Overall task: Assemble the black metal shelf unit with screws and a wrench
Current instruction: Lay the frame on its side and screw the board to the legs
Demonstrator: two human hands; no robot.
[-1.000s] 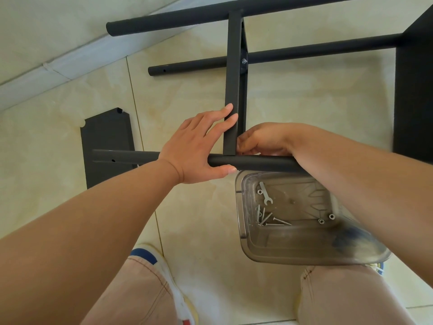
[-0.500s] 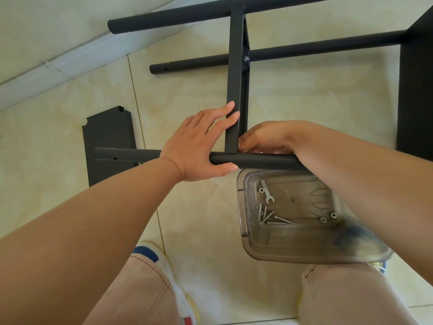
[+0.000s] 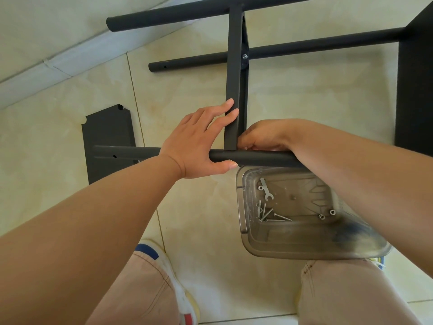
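Two hands on one joint, all from the head view since that's the only camera. The left hand braces the corner: thumb hooked under the near tube, fingers laid straight up the side of the flat crossbar where it meets that tube. The right hand is tucked in behind the crossbar right at the joint with its fingers curled in, and I honestly can't tell whether it's pinching a screw or just feeling for the hole.

The shelf frame lies on its side on the tile floor, two more tubes running off toward a black panel on the right. A silver bolt already sits in the crossbar's far joint. One loose shelf panel lies flat on the floor at left.

Looks to me like the step is fastening the near end of the crossbar. The clear plastic tub just below holds the small wrench, a pile of screws and a couple of nuts. Next move probably calls for keeping that corner lined up and grabbing the wrench to tighten.
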